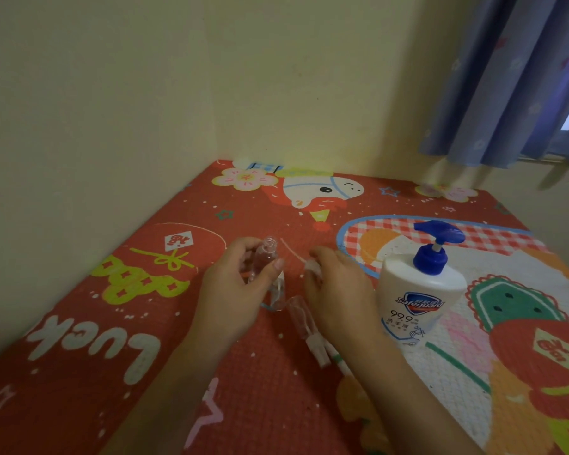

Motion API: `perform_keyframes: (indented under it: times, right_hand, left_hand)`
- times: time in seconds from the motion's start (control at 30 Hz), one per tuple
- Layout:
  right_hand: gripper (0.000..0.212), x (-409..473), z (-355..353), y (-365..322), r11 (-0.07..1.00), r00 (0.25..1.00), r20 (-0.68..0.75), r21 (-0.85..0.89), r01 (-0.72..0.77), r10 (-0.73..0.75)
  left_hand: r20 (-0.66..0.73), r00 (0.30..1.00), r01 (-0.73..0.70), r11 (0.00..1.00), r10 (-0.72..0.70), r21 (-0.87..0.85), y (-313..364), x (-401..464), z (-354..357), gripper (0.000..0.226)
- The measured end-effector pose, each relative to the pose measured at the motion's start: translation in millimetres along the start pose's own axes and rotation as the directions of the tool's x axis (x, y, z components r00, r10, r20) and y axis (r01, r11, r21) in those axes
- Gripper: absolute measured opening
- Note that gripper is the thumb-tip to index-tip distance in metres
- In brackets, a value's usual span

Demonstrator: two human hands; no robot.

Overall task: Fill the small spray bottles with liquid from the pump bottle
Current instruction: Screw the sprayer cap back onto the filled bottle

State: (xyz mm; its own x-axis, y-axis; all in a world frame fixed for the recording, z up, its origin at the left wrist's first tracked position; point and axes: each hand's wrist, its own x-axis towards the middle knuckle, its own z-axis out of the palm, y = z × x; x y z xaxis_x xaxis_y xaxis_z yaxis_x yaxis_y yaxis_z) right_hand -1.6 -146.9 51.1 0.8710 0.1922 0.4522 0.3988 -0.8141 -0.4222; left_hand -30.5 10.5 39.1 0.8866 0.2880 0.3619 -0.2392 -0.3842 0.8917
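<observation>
the left hand [240, 284] is closed around a clear small spray bottle [266, 257], upright with its mouth open. the right hand [337, 290] pinches the white spray top [311, 266], its thin tube [293, 251] slanting up just beside the bottle. another small bottle [301, 315] lies on the red patterned table [79, 339] between the wrists. the white pump bottle [421, 290] stands just right of the right hand
</observation>
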Motion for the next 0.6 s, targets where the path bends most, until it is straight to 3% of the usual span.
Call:
perform_keyframes:
  times: [0.17,0.3,0.4,0.6]
  right_hand:
    - [0.018,0.1,-13.6,-5.4,0.942,0.993,-0.058,0.326,-0.080,0.104]
    - [0.021,0.6,-26.7,-8.7,0.873,0.983,-0.102,0.481,-0.086,0.154]
    - [0.026,1.8,-38.2,-10.9,0.887,0.982,-0.170,0.462,0.005,0.083]
    - [0.023,3.4,-55.8,-9.7,0.959,0.973,-0.202,0.237,0.158,-0.110]
  left_hand:
    - [-0.009,1.000,-0.003,1.000,0.003,0.002,-0.8,0.4,0.7,0.023]
    - [-0.011,1.000,-0.001,1.000,0.001,-0.008,-2.1,0.3,0.6,0.024]
    - [-0.001,1.000,0.011,1.000,-0.011,-0.021,-3.3,0.0,1.2,0.024]
    - [0.011,1.000,0.029,0.999,-0.028,-0.027,-5.3,-0.7,2.8,0.025]
